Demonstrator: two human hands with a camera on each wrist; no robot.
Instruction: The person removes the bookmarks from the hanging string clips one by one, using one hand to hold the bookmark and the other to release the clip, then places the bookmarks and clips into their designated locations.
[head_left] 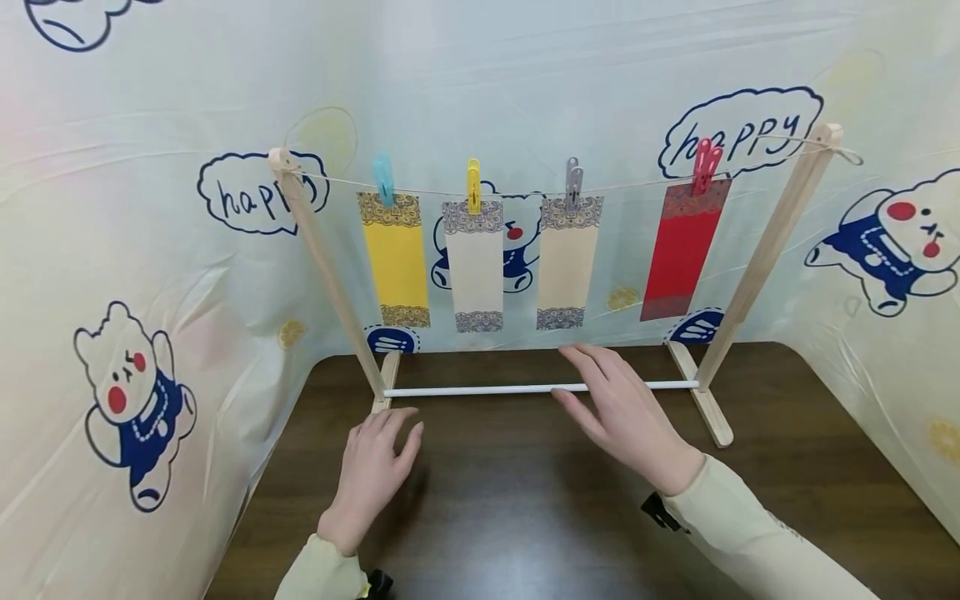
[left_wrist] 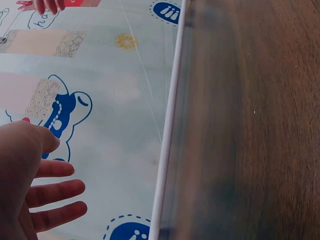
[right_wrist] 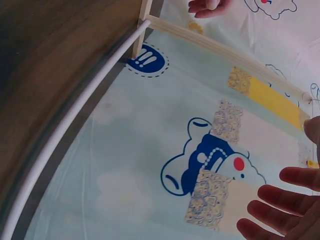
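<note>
Four paper strips hang in a row from a string (head_left: 622, 187), each under its own clothespin. From the left come a yellow strip (head_left: 396, 271) with a blue clothespin (head_left: 383, 179), a white strip (head_left: 474, 271) with a yellow clothespin (head_left: 474, 185), a beige strip (head_left: 567, 271) with a grey clothespin (head_left: 573, 185), and a red strip (head_left: 686, 258) with a red clothespin (head_left: 705, 167). My right hand (head_left: 626, 412), fingers spread and holding nothing, hovers below the beige strip. Relaxed and empty, my left hand (head_left: 372, 467) is near the frame's left foot.
Two wooden posts (head_left: 772, 250) carry the string, joined low down by a white rod (head_left: 480, 390). Their feet (head_left: 708, 404) stand on a dark wooden table (head_left: 495, 517). A printed cloth (head_left: 187, 275) with cartoon bears closes off the back and sides.
</note>
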